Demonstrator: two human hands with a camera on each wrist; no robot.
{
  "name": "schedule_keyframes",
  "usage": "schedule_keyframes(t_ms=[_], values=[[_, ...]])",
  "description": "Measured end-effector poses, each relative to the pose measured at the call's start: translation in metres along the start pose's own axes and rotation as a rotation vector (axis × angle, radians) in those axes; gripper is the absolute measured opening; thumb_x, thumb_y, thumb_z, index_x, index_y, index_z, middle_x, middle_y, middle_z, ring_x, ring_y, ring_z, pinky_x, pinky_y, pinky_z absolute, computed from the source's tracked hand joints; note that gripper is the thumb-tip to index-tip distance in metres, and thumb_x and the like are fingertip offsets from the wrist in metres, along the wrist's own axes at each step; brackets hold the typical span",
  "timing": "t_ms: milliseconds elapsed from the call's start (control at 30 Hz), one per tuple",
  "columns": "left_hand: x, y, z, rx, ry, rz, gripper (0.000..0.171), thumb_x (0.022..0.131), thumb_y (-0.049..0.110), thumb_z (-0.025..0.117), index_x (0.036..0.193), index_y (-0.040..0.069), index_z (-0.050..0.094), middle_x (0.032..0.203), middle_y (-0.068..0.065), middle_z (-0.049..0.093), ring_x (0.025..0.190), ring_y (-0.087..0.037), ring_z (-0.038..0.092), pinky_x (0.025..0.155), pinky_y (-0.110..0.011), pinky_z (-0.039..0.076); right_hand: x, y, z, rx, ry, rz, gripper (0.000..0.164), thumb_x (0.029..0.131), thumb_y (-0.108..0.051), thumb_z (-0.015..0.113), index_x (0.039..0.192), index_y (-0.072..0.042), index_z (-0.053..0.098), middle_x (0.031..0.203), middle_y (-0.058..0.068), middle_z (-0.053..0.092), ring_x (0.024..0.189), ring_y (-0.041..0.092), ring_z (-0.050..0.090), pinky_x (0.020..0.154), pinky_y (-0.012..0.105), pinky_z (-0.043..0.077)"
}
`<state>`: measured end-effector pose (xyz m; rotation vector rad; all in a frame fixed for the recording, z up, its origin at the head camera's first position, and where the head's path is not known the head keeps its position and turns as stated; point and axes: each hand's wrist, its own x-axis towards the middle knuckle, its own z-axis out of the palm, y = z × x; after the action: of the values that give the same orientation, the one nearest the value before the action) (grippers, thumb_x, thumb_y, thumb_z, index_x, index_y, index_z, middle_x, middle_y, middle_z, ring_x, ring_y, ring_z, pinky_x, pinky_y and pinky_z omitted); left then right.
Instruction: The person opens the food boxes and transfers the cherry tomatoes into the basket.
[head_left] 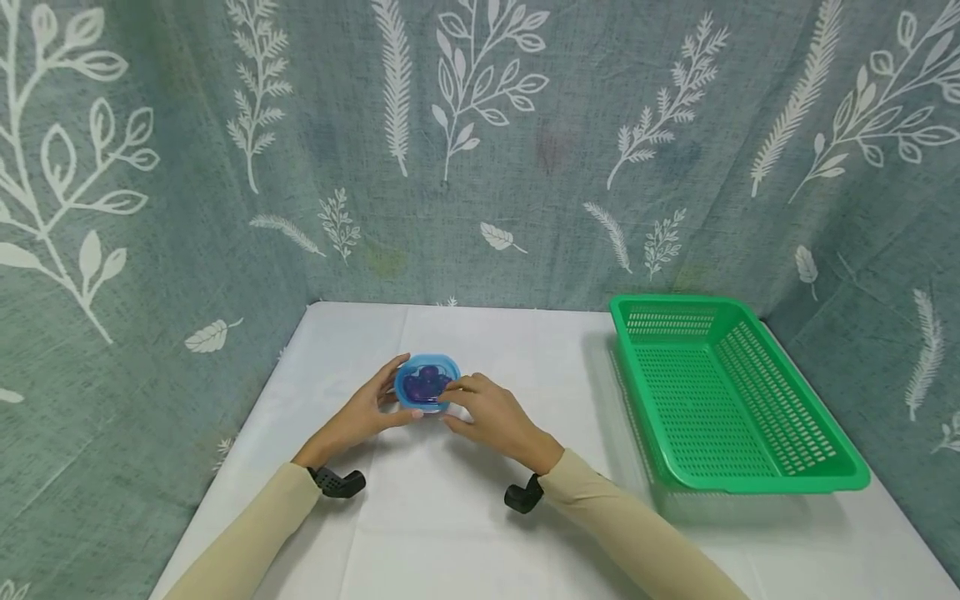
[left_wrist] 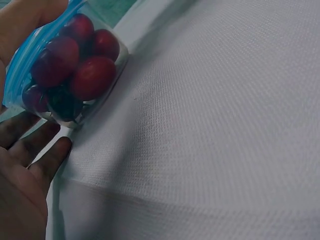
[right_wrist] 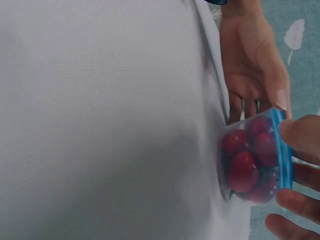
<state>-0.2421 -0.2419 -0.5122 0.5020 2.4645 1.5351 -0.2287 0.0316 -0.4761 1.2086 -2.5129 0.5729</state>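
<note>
A small clear plastic food container (right_wrist: 225,155) with a blue lid (head_left: 453,367) stands on the table between both hands. Several smooth red fruits (left_wrist: 95,77), like cherry tomatoes, fill it; from above, under the blue, they look purple. The left hand (head_left: 365,417) holds the container from its left side, thumb at the near rim and fingers round the far side. On the other side, the right hand (head_left: 487,412) has curled fingers over the lid's right edge, with its thumb close to the near rim.
To the right stands a large green perforated plastic basket (head_left: 678,483). A white cloth (head_left: 420,525) covers the table. Grey-green curtains with white leaf prints (head_left: 465,225) hang behind and at both sides.
</note>
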Motion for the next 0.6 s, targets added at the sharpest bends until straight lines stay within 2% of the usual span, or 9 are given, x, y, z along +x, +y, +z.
schedule_keyframes(t_ms=[167, 467, 600], values=[[0.001, -0.001, 0.0, -0.022, -0.014, -0.012, 0.104, 0.087, 0.044, 0.084, 0.163, 0.044, 0.013, 0.166, -0.01, 0.029, 0.148, -0.037, 0.036, 0.114, -0.058, 0.04, 0.004, -0.001, 0.003, -0.091, 0.016, -0.024, 0.021, 0.092, -0.027, 0.081, 0.111, -0.019, 0.081, 0.117, 0.0, 0.07, 0.101, 0.015, 0.059, 0.074, 0.021, 0.057], [0.002, -0.002, 0.0, -0.022, -0.029, -0.011, 0.105, 0.088, 0.042, 0.083, 0.165, 0.037, 0.012, 0.167, -0.011, 0.026, 0.148, -0.039, 0.035, 0.113, -0.06, 0.041, 0.01, -0.001, 0.006, -0.275, 0.052, -0.135, 0.019, 0.09, -0.03, 0.082, 0.105, -0.019, 0.083, 0.107, -0.004, 0.072, 0.093, 0.013, 0.059, 0.07, 0.02, 0.056], [0.003, -0.002, 0.0, -0.043, -0.035, -0.018, 0.104, 0.088, 0.042, 0.083, 0.165, 0.036, 0.014, 0.167, -0.008, 0.027, 0.149, -0.037, 0.034, 0.114, -0.06, 0.04, 0.013, -0.003, 0.005, -0.343, 0.056, -0.188, 0.013, 0.092, -0.024, 0.077, 0.102, -0.018, 0.083, 0.104, -0.005, 0.072, 0.089, 0.013, 0.057, 0.07, 0.02, 0.054]])
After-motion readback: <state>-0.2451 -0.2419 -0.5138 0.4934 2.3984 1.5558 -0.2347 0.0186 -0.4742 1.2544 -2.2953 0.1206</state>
